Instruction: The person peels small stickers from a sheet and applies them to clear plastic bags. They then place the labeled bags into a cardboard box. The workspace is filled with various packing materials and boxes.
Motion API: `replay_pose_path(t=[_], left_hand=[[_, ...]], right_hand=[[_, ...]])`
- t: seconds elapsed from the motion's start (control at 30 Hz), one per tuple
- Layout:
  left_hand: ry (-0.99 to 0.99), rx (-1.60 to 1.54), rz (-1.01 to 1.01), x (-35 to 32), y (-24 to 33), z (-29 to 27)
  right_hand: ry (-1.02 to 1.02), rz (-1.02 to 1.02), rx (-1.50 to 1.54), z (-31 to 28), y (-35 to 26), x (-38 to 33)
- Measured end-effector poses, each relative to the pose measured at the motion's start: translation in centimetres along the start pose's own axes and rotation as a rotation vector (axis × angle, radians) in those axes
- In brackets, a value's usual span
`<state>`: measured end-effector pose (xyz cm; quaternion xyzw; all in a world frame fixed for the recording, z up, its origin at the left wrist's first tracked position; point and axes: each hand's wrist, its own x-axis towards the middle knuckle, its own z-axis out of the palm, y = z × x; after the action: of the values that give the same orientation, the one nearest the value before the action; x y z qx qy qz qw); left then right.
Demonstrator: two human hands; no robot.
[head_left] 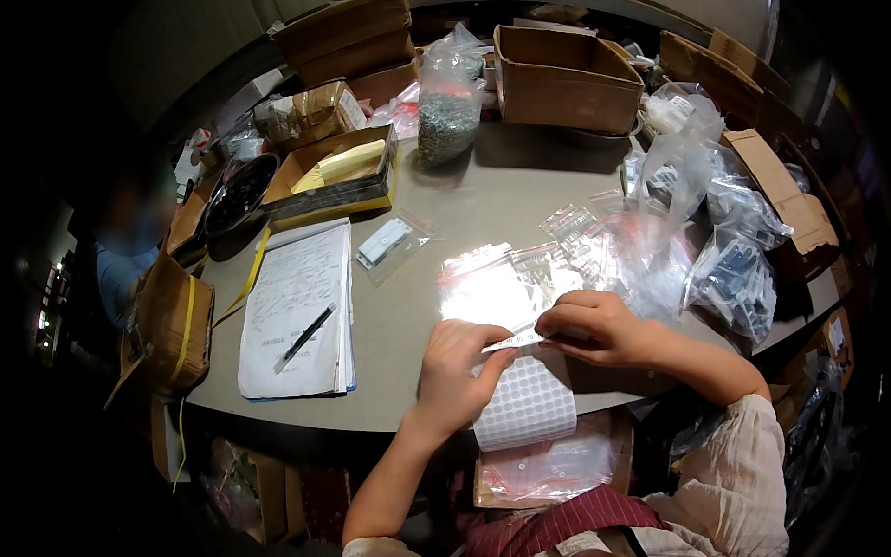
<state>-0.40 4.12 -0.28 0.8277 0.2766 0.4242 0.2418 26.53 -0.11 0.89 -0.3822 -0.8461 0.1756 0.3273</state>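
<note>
My left hand [457,373] pinches the left end of the folded upper edge of a sheet of small round white stickers [525,401]. At the other end of that edge, the curled fingers of my right hand [592,327] are closed on the same sheet. Rows of dots hang down over the table's front edge. Just beyond my hands lies a pile of clear zip bags [483,283], shiny under the light. To its left a small bag [394,244] holds a flat white part.
A paper pad [288,278] with a black pen [304,339] lies left. Behind stand an open carton [566,88], a bag of small metal pieces [449,121] and a shallow box [343,190]. Plastic bags of parts [733,278] crowd the right. Another person [121,269] sits far left.
</note>
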Motion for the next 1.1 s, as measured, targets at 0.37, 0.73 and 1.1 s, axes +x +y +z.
replay_pose_path(t=[0.37, 0.73, 1.1], left_hand=[[0.033, 0.044, 0.018, 0.1, 0.1, 0.1], [0.030, 0.115, 0.124, 0.5, 0.3, 0.0], [0.033, 0.142, 0.131, 0.4, 0.0, 0.2]], right_hand=[[0.032, -0.049, -0.113, -0.6, -1.2, 1.5], [-0.066, 0.019, -0.103, -1.5, -0.2, 1.3], [0.081, 0.220, 0.131, -1.3, 1.9, 4.6]])
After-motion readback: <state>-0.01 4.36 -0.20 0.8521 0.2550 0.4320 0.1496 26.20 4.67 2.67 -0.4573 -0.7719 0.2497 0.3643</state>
